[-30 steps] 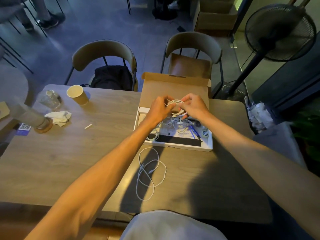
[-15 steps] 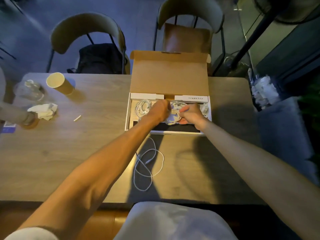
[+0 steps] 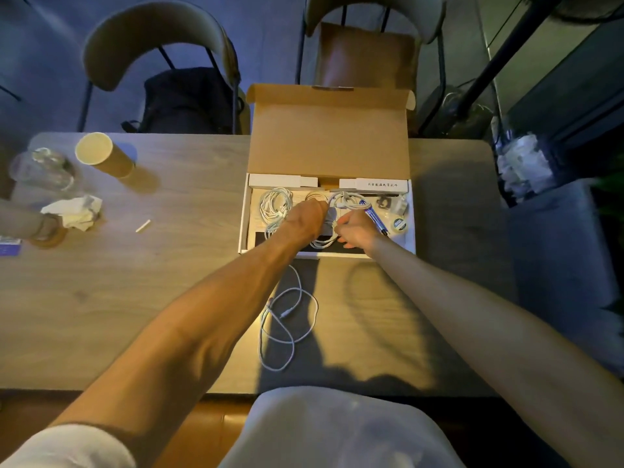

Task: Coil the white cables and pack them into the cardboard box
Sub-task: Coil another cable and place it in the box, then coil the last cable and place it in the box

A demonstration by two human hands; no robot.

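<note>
both hands on a white coil inside the open box

nearest, on the wooden desk (image 3: 101, 298) just in front of the box, one loose cable (image 3: 287, 315) lies uncoiled. it is thin and white, thrown in a few wide overlapping loops with a small plug end among them. neither hand touches it, and the left forearm passes over its far end.

beyond it the cardboard box (image 3: 243, 228) sits open, shallow and white-rimmed. both hands reach in over its near wall. the left hand (image 3: 305, 219) is knuckles-up with a narrow grip, fingers curled down onto the held coil (image 3: 347, 201) at the middle of the box. its fingertips are hidden. the right hand (image 3: 356, 228), just beside it, also has a narrow grip, fingers curled and pinching strands of the same coil, whose white loops rise between the two hands. more white strands lie under the hands by the near wall. left of the hands a packed coil (image 3: 275, 206) lies flat on the box floor, a round bundle of thin white turns. right of the hands are a blue pen (image 3: 373, 216) and a tape roll (image 3: 400, 224).

the brown lid (image 3: 331, 140) stands up at the far side. far left on the desk are a crumpled tissue (image 3: 72, 209), a paper cup (image 3: 98, 153) and a clear bottle (image 3: 44, 167). behind the desk, the left chair (image 3: 152, 35) has a black bag (image 3: 189, 99) on its seat.
</note>
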